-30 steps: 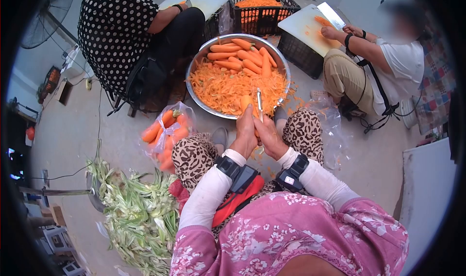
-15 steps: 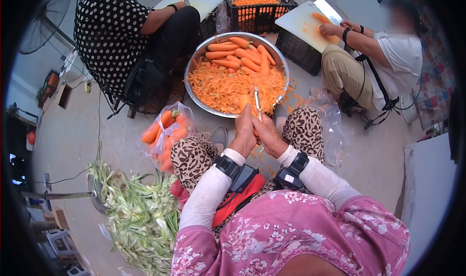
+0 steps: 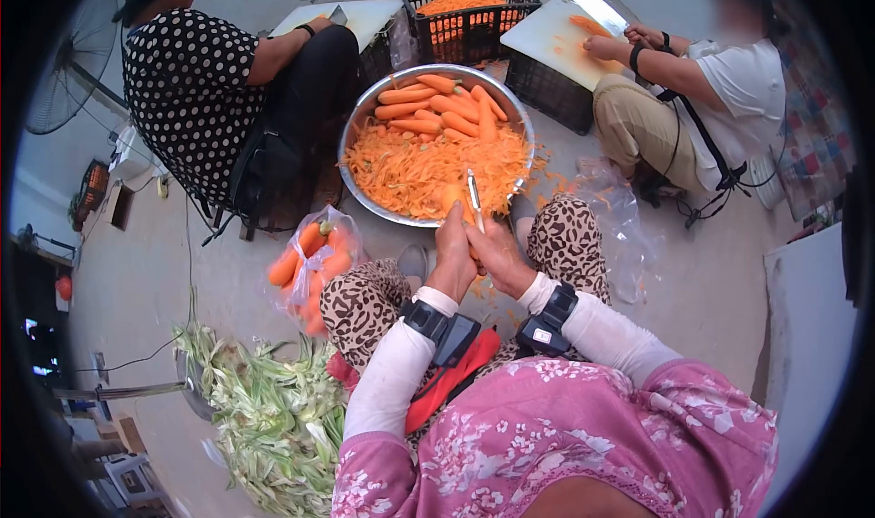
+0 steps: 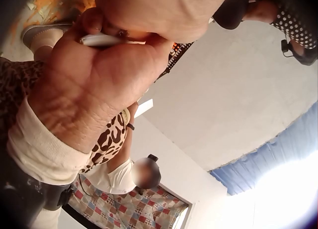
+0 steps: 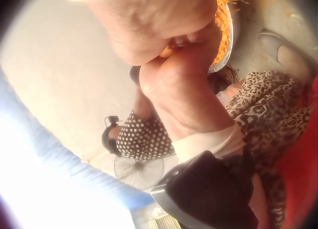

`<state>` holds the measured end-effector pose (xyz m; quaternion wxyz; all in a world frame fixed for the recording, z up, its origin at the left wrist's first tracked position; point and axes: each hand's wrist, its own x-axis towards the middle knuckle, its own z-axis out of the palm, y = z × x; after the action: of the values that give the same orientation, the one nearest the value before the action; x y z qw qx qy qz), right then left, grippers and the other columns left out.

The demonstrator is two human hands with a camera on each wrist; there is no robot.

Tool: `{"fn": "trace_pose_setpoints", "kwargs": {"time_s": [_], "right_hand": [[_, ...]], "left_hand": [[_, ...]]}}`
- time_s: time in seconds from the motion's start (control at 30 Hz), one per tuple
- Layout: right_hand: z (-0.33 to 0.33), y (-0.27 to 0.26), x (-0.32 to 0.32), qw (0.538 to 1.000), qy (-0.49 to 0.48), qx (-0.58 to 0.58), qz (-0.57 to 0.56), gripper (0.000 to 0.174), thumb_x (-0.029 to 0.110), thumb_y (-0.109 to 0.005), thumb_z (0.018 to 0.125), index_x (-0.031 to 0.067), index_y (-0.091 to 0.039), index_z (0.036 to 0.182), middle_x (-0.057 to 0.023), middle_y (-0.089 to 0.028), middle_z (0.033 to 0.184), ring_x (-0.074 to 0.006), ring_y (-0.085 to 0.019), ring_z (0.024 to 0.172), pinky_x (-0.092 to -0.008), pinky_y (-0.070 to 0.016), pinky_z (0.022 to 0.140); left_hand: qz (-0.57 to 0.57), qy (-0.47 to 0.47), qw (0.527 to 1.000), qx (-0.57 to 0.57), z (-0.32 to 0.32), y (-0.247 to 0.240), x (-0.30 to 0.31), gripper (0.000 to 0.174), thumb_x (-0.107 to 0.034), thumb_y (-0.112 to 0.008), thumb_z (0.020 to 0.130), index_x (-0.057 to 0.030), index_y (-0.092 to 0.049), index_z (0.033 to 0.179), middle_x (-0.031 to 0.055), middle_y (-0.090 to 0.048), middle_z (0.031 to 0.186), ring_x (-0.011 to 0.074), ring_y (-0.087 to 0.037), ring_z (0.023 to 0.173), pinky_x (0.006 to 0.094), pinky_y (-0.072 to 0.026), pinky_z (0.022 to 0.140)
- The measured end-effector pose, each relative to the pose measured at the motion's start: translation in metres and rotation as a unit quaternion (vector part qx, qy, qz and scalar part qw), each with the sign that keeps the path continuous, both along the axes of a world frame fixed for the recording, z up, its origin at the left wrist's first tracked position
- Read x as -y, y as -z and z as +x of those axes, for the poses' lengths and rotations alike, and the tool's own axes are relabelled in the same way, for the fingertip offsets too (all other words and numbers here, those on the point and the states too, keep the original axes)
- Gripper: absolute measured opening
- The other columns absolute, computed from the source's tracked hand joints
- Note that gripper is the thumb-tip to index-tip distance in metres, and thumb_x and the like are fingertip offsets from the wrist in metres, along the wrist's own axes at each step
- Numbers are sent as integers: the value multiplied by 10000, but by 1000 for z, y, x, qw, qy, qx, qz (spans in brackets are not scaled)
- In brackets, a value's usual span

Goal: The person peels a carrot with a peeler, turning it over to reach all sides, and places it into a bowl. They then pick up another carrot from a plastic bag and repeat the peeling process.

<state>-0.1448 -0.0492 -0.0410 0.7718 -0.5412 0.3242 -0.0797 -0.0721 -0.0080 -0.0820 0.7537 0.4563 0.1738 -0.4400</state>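
Observation:
Over the near rim of a metal basin (image 3: 507, 96), the left hand (image 3: 450, 255) grips a carrot (image 3: 451, 201) whose orange tip sticks out past the fingers. Pressed close beside it, the right hand (image 3: 503, 258) holds a peeler (image 3: 473, 194), its metal head raised along the carrot. The peeler's pale handle (image 4: 102, 40) shows in the right palm in the left wrist view. Much of the carrot is hidden by both hands; a bit of orange (image 5: 168, 52) peeks between them in the right wrist view. Orange peelings (image 3: 392, 162) and several whole carrots (image 3: 456, 108) fill the basin.
A plastic bag of carrots (image 3: 314, 267) stands left of the knees, above a heap of pale green leaves (image 3: 283, 418). Two people sit at cutting boards (image 3: 547, 39) beyond the basin. A black crate (image 3: 415, 30) of shredded carrot stands between them. Clear plastic (image 3: 620, 231) lies right.
The head view has shifted slightly, so the basin and people appear farther left. Both hands keep hold of the carrot and peeler in nearly the same pose.

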Motion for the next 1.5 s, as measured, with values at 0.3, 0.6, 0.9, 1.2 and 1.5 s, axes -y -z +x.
{"fn": "trace_pose_setpoints", "kwargs": {"time_s": [0.3,0.6,0.9,1.2,1.5], "right_hand": [[-4,3,2,1000,-17,15,-2,245,229,-483,868,6,-523,962,-21,-503,654,-90,-436,485,-258,-317,379],[-1,21,3,999,-14,-2,-34,364,280,-521,854,-64,-502,974,-79,-541,700,-126,-502,547,-275,-378,425],[0,20,4,997,-17,30,-66,310,277,-512,849,-27,-513,910,-58,-514,659,-116,-467,497,-276,-343,384],[-4,19,11,996,-36,-25,-78,305,299,-509,861,-3,-502,897,-20,-483,611,-87,-418,446,-242,-293,352],[-6,32,13,996,-35,-14,-83,344,341,-507,857,2,-499,918,-15,-467,597,-85,-403,432,-238,-280,339]], "left_hand": [[24,8,999,22,-3,-6,-3,449,-453,-453,910,-36,-543,1050,126,-585,882,263,-602,744,413,-486,579],[-12,23,1000,-5,-1,-6,-7,395,-405,-457,916,-69,-532,1109,118,-603,967,254,-600,869,391,-500,792],[0,13,1000,16,-6,-16,-6,363,-372,-470,924,-64,-518,1110,108,-591,961,250,-593,881,381,-500,792],[5,20,1000,17,-6,-10,-5,366,-374,-471,931,-66,-511,1125,108,-572,1028,240,-572,945,389,-480,836],[20,20,999,18,-10,-16,-3,373,-356,-465,935,-62,-502,1161,114,-579,1038,246,-572,961,384,-474,854]]}}
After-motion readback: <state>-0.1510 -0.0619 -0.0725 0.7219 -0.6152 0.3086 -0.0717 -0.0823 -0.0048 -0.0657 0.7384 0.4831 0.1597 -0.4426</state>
